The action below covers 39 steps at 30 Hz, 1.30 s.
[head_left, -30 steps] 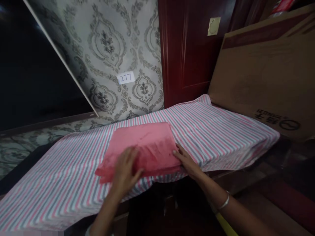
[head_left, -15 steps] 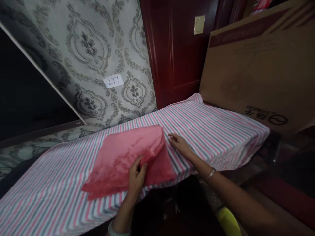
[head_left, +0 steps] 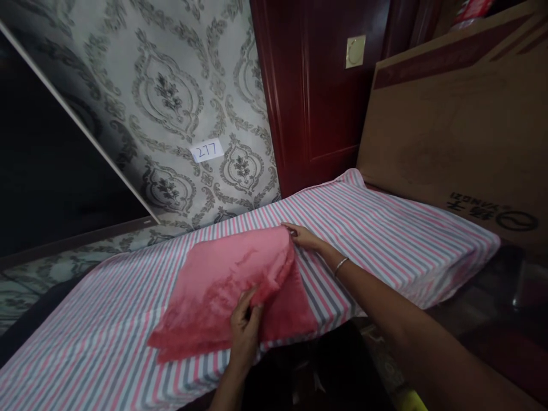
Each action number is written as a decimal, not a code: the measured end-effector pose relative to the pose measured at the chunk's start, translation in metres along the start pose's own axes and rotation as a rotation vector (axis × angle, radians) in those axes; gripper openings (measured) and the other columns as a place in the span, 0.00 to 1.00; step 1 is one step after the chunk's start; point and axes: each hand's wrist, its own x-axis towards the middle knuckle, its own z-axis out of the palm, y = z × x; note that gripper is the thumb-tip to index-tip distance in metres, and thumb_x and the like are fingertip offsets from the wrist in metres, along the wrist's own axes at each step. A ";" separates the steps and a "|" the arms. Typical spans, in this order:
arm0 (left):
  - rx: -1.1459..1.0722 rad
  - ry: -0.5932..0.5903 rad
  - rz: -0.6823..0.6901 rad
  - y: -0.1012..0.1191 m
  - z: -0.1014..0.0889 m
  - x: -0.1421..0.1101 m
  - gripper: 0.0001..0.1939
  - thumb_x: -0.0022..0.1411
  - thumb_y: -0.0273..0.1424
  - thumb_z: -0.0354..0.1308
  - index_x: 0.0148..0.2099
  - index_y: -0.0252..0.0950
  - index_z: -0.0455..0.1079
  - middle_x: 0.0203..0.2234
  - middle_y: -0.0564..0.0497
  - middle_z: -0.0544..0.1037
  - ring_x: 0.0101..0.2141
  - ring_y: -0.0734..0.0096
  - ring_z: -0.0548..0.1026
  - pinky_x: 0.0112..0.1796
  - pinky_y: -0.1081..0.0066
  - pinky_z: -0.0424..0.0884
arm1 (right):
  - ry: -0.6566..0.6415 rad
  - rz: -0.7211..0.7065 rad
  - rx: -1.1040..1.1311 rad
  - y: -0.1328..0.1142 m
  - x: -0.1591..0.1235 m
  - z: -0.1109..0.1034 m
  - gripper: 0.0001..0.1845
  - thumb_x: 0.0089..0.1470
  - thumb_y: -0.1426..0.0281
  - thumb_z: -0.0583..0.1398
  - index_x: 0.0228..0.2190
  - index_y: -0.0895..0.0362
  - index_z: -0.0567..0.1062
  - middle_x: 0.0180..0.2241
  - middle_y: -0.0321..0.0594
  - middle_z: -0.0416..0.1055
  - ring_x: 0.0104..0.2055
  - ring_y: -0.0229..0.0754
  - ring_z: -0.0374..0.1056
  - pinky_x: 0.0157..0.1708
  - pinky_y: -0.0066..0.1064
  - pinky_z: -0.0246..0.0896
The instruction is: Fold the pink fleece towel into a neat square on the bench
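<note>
A folded pink towel [head_left: 222, 285] lies on a surface covered by a pink, grey and white striped cloth [head_left: 385, 240]. My left hand [head_left: 246, 328] pinches the towel's upper layer near its front edge and lifts it. My right hand [head_left: 302, 236] grips the same layer at the towel's far right corner, with a bracelet on that wrist. The lower layer of the towel stays flat under the raised flap.
A large cardboard box [head_left: 454, 125] leans at the back right, touching the striped cloth. A dark red wooden door [head_left: 321, 91] stands behind. Patterned wallpaper carries a label reading 277 [head_left: 207, 150]. A dark opening [head_left: 47, 171] fills the left.
Both hands went from resting on the towel's near edge to gripping its top layer. My right hand moved back to the far right corner, and the layer is now lifted.
</note>
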 end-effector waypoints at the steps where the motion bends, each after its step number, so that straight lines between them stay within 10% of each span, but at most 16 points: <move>1: -0.068 0.028 -0.079 -0.001 0.000 0.000 0.20 0.55 0.46 0.67 0.46 0.40 0.81 0.45 0.45 0.83 0.51 0.53 0.78 0.55 0.56 0.71 | -0.024 0.005 0.018 0.002 0.001 -0.001 0.33 0.45 0.75 0.63 0.56 0.55 0.76 0.51 0.44 0.77 0.44 0.42 0.74 0.52 0.38 0.69; 13: -0.473 0.188 -0.406 0.002 -0.005 0.009 0.24 0.39 0.47 0.75 0.37 0.38 0.79 0.33 0.49 0.84 0.39 0.57 0.82 0.46 0.59 0.78 | 0.219 -0.031 -0.181 0.013 0.024 0.015 0.21 0.47 0.74 0.62 0.45 0.55 0.82 0.51 0.45 0.77 0.54 0.48 0.71 0.59 0.40 0.61; 19: 0.187 -0.094 0.152 -0.016 -0.006 -0.001 0.16 0.59 0.41 0.63 0.48 0.44 0.81 0.48 0.45 0.82 0.51 0.51 0.77 0.55 0.51 0.71 | 0.229 0.042 -0.198 0.016 0.038 0.014 0.09 0.45 0.72 0.60 0.28 0.56 0.81 0.33 0.40 0.81 0.38 0.46 0.73 0.40 0.31 0.66; 24: 0.752 -0.296 0.694 -0.014 0.010 -0.014 0.28 0.57 0.23 0.57 0.59 0.46 0.74 0.60 0.44 0.74 0.51 0.49 0.74 0.50 0.47 0.72 | 0.258 0.133 -0.197 0.024 0.044 0.007 0.06 0.39 0.73 0.60 0.22 0.59 0.78 0.24 0.38 0.76 0.30 0.41 0.69 0.31 0.27 0.61; 35: 0.700 -0.429 0.691 0.008 0.003 -0.021 0.22 0.61 0.32 0.59 0.58 0.45 0.74 0.61 0.45 0.73 0.54 0.54 0.71 0.52 0.51 0.70 | 0.323 0.126 -0.172 0.010 0.006 0.006 0.27 0.53 0.67 0.54 0.53 0.61 0.76 0.42 0.48 0.79 0.43 0.47 0.75 0.47 0.41 0.70; 39: 0.696 -0.322 0.750 0.024 -0.029 -0.012 0.20 0.67 0.29 0.52 0.59 0.43 0.73 0.58 0.45 0.76 0.59 0.60 0.70 0.58 0.55 0.67 | 0.399 -0.124 -0.445 -0.022 -0.045 0.018 0.28 0.62 0.59 0.51 0.58 0.59 0.73 0.57 0.53 0.72 0.59 0.53 0.68 0.61 0.52 0.59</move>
